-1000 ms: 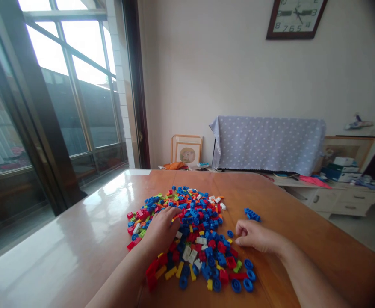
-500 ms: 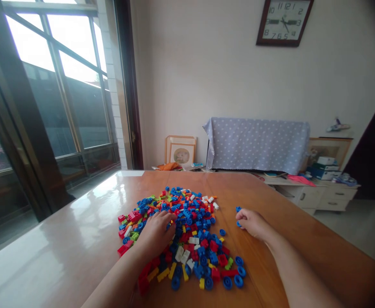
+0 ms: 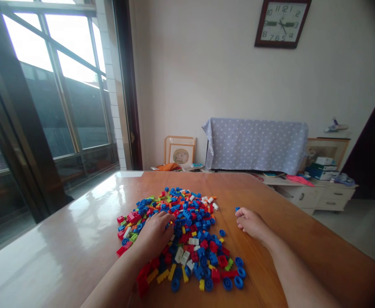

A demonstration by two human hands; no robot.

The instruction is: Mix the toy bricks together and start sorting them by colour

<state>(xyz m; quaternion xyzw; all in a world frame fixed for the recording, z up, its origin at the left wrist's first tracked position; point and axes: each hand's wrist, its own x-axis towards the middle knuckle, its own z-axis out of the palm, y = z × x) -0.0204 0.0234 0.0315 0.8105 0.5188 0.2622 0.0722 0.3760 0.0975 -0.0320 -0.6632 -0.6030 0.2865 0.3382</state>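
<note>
My left hand (image 3: 157, 231) rests over the left side of a heap of toy building bricks (image 3: 193, 241), its fingers curled down among the pieces. The heap and the palm hide its fingertips, and what they hold cannot be made out. To the right of the heap, my right hand (image 3: 249, 222) is closed just above the table, thumb against the bent fingers. A small blue piece (image 3: 237, 208) shows at its far side, partly behind the fingers. Loose blue wheels (image 3: 238, 282) lie at the heap's near right edge, and another blue wheel (image 3: 222, 233) lies between the heap and my right hand.
The bricks lie on a glossy brown wooden table (image 3: 302, 239). Beyond its far edge stand a cabinet (image 3: 335, 199) and a flat object under a dotted grey cloth (image 3: 258, 143). Framed pictures (image 3: 180, 150) lean on the wall, and a window (image 3: 78, 98) is at the left.
My right hand has shifted slightly and its fingers now cover the blue piece that showed under the thumb. My left hand stays almost where it was. The view has moved a little.
</note>
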